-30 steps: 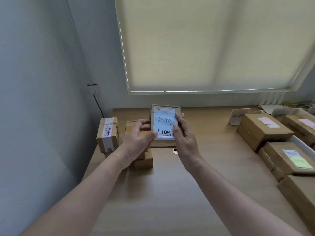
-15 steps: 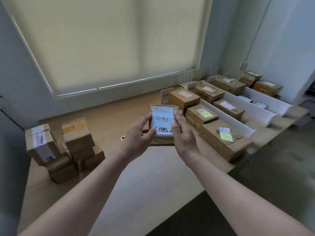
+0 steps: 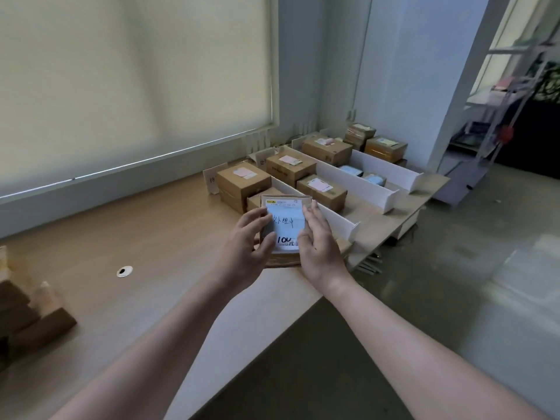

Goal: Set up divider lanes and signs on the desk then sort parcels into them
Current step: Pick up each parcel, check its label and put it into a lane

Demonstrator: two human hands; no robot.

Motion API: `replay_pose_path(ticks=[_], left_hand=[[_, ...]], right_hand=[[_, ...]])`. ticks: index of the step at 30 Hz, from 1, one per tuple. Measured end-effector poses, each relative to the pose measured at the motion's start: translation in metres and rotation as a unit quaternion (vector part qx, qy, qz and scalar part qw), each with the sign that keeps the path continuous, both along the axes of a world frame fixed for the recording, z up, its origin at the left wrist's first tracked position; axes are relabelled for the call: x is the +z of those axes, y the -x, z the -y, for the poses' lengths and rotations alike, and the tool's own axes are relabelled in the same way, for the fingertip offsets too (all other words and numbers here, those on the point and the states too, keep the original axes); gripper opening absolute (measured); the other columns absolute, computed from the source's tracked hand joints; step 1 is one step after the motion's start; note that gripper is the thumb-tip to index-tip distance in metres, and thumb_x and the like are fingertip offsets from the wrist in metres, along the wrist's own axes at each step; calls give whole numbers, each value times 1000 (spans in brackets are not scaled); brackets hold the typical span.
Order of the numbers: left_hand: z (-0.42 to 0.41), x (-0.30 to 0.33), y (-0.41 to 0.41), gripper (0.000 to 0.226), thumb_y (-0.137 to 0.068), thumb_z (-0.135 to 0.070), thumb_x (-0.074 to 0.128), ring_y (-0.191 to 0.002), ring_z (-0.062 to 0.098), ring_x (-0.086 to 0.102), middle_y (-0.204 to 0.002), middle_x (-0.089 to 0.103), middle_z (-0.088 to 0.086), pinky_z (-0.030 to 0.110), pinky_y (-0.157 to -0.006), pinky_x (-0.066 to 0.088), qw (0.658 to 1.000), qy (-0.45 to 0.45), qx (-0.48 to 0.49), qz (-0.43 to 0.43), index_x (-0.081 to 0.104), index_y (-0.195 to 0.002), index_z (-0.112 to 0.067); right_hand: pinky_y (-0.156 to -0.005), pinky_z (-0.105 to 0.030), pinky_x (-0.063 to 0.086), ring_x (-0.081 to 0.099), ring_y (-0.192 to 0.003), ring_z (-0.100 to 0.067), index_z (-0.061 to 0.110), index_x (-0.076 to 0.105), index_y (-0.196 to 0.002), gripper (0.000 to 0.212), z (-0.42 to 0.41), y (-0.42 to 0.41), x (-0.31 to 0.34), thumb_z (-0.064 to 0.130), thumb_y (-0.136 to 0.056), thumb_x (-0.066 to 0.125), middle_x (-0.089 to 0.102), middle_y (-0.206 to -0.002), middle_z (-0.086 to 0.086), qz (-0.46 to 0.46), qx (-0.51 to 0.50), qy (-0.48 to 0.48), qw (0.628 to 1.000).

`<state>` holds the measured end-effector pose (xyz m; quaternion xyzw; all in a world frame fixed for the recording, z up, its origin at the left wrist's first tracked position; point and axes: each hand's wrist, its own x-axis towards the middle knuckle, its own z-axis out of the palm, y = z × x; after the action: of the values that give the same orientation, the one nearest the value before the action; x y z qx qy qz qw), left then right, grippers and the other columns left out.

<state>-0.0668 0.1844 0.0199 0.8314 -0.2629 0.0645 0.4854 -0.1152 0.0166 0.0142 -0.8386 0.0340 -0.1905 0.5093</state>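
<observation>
I hold a small cardboard parcel with a handwritten pale blue label above the desk's front edge. My left hand grips its left side and my right hand its right side. Just beyond it, white divider walls form lanes on the wooden desk. Several brown parcels with pink or yellow labels lie in those lanes. Folded white signs stand at the lanes' far ends by the window.
A stack of unsorted brown boxes sits at the desk's left edge. A cable grommet is set in the desktop. A drawn window blind fills the back wall. A metal rack stands at the far right past the desk's end.
My view has swung right from the box stack to the divider lanes. The parcel has travelled with both hands and now hovers close to the nearest lane.
</observation>
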Motion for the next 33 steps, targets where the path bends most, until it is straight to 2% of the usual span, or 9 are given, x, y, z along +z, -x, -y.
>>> replay_pose_path(ticks=[3, 6, 8, 14, 19, 23, 26, 31, 33], left_hand=[[61, -6, -7, 46, -102, -27, 59, -134, 16, 52, -153, 43, -9, 29, -90, 61, 1000, -8, 10, 3, 57, -145, -13], [117, -8, -13, 41, -101, -28, 58, -128, 22, 56, -150, 47, -7, 28, -81, 63, 1000, -8, 19, -3, 62, -140, -16], [150, -10, -22, 40, -102, -26, 59, -124, 25, 58, -149, 47, -8, 29, -79, 63, 1000, -17, 20, -7, 62, -140, -16], [240, -32, -82, 41, -102, -23, 61, -127, 19, 57, -150, 47, -9, 33, -88, 62, 999, -38, 10, -9, 60, -142, -16], [307, -66, -161, 40, -102, -25, 62, -133, 16, 53, -154, 49, -7, 37, -95, 59, 998, -58, 24, -2, 62, -141, -18], [349, -90, -232, 39, -102, -23, 63, -132, 17, 55, -155, 49, -3, 40, -101, 55, 996, -72, 54, -24, 64, -140, -15], [369, -97, -280, 39, -101, -25, 64, -125, 18, 61, -155, 49, -5, 41, -99, 55, 993, -89, 66, -48, 65, -139, -16], [394, -96, -339, 46, -97, -31, 68, -134, 17, 55, -158, 46, -1, 37, -108, 49, 988, -128, 56, -68, 64, -139, -14], [403, -98, -361, 48, -96, -32, 70, -140, 17, 49, -159, 45, 2, 34, -112, 44, 984, -146, 63, -78, 63, -140, -13]], right_hand=[[-80, 2, 45, 21, -154, -13, 21, 23, -163, 53, 58, -5, -3, 27, -112, 35, 12, -170, 8, 8, -6, 33, 999], [-94, -16, 54, 26, -153, -16, 20, 28, -162, 52, 112, -11, -11, 30, -111, 36, 15, -169, 6, 6, -27, 56, 998], [-93, -23, 58, 29, -151, -17, 21, 30, -161, 52, 145, -17, -16, 31, -111, 38, 16, -167, 5, -4, -26, 53, 998], [-73, 0, 47, 34, -140, -5, 19, 30, -161, 52, 235, -68, -33, 29, -110, 39, 17, -167, 6, -24, -26, 64, 997], [-74, 4, 42, 26, -129, 7, 17, 29, -161, 52, 300, -150, -58, 26, -111, 38, 20, -167, 5, -52, -14, 80, 995], [-71, 11, 31, 29, -136, 2, 15, 31, -160, 50, 342, -228, -73, 23, -111, 38, 21, -167, 2, -85, 5, 87, 993], [-70, 9, 35, 29, -147, -7, 20, 30, -160, 51, 368, -279, -81, 29, -111, 37, 19, -168, 7, -107, 27, 87, 990], [-86, -13, 54, 31, -142, -1, 23, 30, -161, 52, 406, -353, -96, 32, -111, 39, 20, -166, 12, -114, 59, 89, 988], [-86, -13, 54, 32, -134, 6, 23, 32, -160, 51, 417, -380, -102, 30, -111, 40, 22, -165, 13, -117, 74, 85, 987]])
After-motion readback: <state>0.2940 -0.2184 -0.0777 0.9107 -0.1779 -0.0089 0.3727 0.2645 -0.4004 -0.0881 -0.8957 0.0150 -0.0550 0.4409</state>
